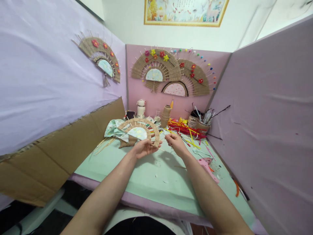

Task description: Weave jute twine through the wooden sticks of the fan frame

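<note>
My left hand (146, 148) grips the lower right end of a half-round woven fan (154, 129), holding it tilted above the table. Twine is wound across the fan's thin sticks, and a pale floral half circle (138, 133) fills its middle. Just to the right, my right hand (174, 142) is closed in a pinch, apart from the fan. A thin strand seems to run between the pinch and the fan's edge; it is too fine to make out fully. Behind the hands stands a cone of brown twine (166, 116).
Floral cloth (112, 128) and brown cardboard lie left of the fan. Red and yellow pipe cleaners (189, 129) pile at the back right, near pots of twigs (204, 122). A pink glue gun (207, 169) rests at right. Finished fans (137, 68) hang on the partitions.
</note>
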Demonstrator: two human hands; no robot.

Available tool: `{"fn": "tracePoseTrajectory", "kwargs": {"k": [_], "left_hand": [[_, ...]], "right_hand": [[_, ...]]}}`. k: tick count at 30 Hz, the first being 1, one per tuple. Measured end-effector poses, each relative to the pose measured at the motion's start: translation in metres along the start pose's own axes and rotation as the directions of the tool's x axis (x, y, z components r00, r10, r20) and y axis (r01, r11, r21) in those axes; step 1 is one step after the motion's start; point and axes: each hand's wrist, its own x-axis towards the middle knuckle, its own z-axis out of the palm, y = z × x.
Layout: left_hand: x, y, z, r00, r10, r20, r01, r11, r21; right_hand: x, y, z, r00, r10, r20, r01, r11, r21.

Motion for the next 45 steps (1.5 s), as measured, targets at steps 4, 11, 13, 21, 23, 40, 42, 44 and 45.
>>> {"fn": "tracePoseTrajectory", "kwargs": {"k": [4,11,13,21,23,40,42,44,45], "left_hand": [[0.000,-0.001,0.000,0.999,-0.052,0.007,0.052,0.998,0.038],[0.000,-0.004,-0.003,0.980,-0.176,0.089,0.163,0.978,0.133],[-0.001,-0.004,-0.003,0.978,-0.170,0.118,0.151,0.977,0.153],[-0.007,-0.002,-0.002,0.954,-0.205,0.219,0.163,0.968,0.192],[-0.007,-0.002,-0.001,0.950,-0.206,0.236,0.163,0.968,0.191],[-0.005,-0.002,-0.001,0.960,0.019,0.278,-0.016,1.000,-0.012],[-0.005,-0.002,-0.001,0.969,0.001,0.247,0.008,0.999,-0.034],[-0.004,-0.002,-0.002,0.977,0.001,0.215,0.010,0.999,-0.049],[-0.004,-0.002,-0.002,0.979,0.005,0.206,0.006,0.999,-0.051]], "right_hand": [[0.001,-0.004,-0.006,0.997,-0.057,-0.044,0.058,0.998,0.021],[0.002,-0.004,-0.010,0.991,-0.116,-0.067,0.114,0.993,-0.025],[0.003,-0.002,-0.009,0.995,-0.087,-0.051,0.086,0.996,-0.007],[0.000,0.002,-0.001,0.989,0.072,0.132,-0.088,0.989,0.118],[0.000,0.001,0.000,0.987,0.081,0.141,-0.100,0.986,0.134],[-0.003,0.003,0.004,0.970,0.097,0.221,-0.127,0.984,0.127],[-0.002,0.002,0.004,0.964,0.094,0.248,-0.131,0.982,0.138],[-0.002,0.002,0.005,0.960,0.094,0.263,-0.137,0.979,0.149],[-0.002,0.002,0.005,0.960,0.096,0.264,-0.139,0.978,0.153]]}}
